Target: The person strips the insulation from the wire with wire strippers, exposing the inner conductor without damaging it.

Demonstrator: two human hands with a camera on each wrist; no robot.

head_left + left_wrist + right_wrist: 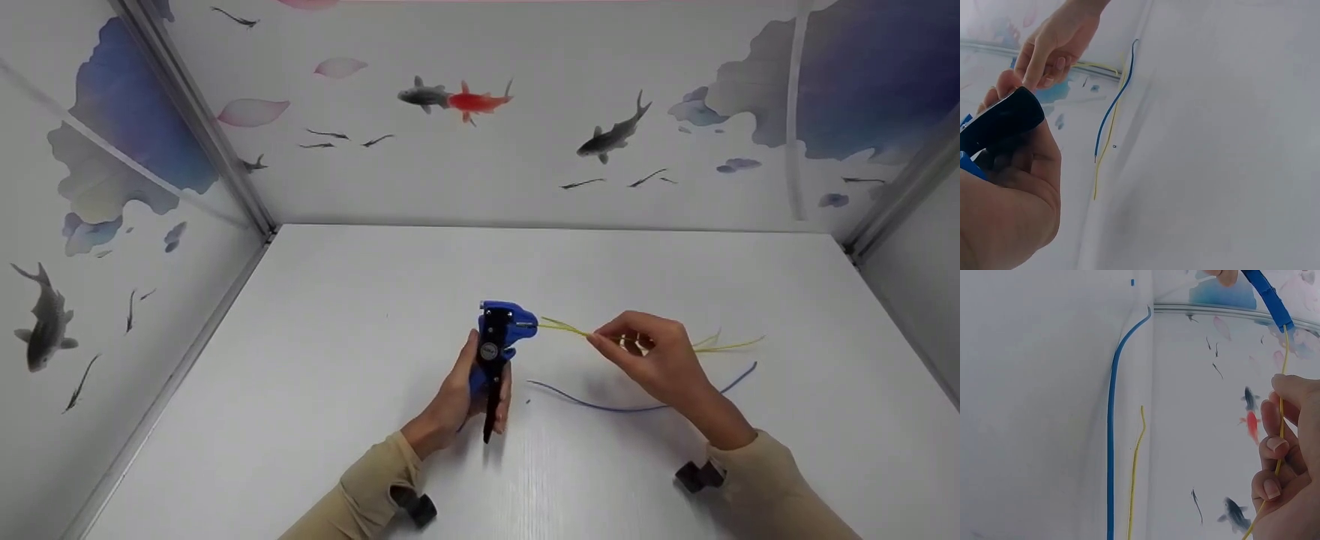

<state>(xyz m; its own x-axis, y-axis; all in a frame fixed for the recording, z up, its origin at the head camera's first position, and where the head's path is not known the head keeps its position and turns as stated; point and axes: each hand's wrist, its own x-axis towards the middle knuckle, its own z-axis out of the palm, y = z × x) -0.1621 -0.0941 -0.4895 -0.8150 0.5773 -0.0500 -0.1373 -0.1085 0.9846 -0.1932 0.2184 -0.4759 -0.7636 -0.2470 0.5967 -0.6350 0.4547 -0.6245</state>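
From the head, the left hand grips a blue-and-black wire stripper, its round badge too small to read; the right hand pinches a thin yellow wire. From the left wrist, a thin blue wire lies on the white bench. From the right, the yellow wire meets the stripper's nose.

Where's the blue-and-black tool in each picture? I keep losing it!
Head: the blue-and-black tool is near the middle, a bit below centre.
Left wrist: at the left edge, about halfway down, partly cut off; mostly its black handle shows.
Right wrist: near the top right corner; only a blue part shows.
Shared landmark: the blue wire, right of the tool in the first two, left of it in the last.
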